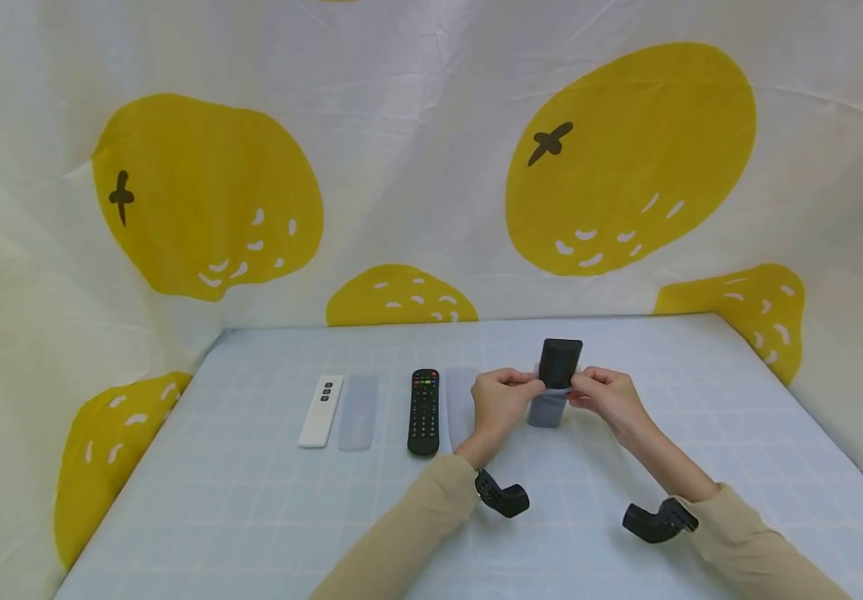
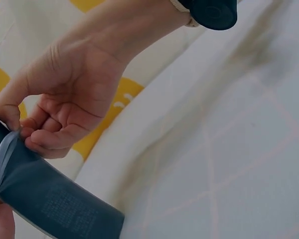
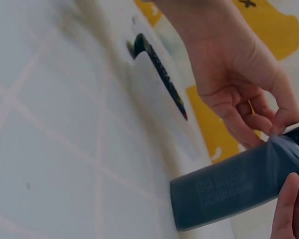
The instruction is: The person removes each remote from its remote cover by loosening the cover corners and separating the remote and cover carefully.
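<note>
Both hands meet above the table (image 1: 626, 433) around a dark remote (image 1: 559, 363) partly sheathed in a translucent sleeve (image 1: 548, 408). The left hand (image 1: 501, 404) pinches the sleeve's upper edge between thumb and curled fingers (image 2: 50, 137), and the right hand (image 1: 605, 398) pinches the opposite edge the same way. The remote's bare top stands above the fingers; the covered part hangs below them. Beyond the left fingers lie a black remote (image 1: 423, 411), a clear sleeve (image 1: 358, 412) and a white remote (image 1: 321, 410).
</note>
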